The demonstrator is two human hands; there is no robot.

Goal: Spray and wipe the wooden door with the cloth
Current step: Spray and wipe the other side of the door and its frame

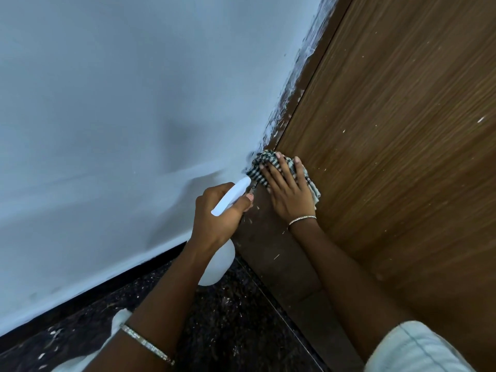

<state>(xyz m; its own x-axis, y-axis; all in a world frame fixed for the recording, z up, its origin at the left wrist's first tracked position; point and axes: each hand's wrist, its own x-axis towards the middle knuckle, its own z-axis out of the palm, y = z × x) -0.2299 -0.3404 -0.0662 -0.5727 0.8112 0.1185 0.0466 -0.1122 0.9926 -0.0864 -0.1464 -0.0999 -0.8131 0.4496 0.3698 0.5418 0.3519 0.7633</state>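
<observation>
The wooden door (397,135) fills the right side, brown with fine grain and small white flecks. A dark wooden frame (271,237) runs along its left edge. My right hand (288,193) lies flat with straight fingers on a green-and-white checked cloth (264,163), pressing it against the door's left edge where it meets the frame. My left hand (218,216) grips the neck of a white spray bottle (230,196), its nozzle pointing up toward the cloth. The bottle's body (217,267) hangs below my wrist.
A pale blue-white wall (120,116) covers the left, with smeared paint along the frame. Below lies a dark speckled floor (228,323) with a black skirting strip (94,299). My light clothing (413,350) shows at the bottom.
</observation>
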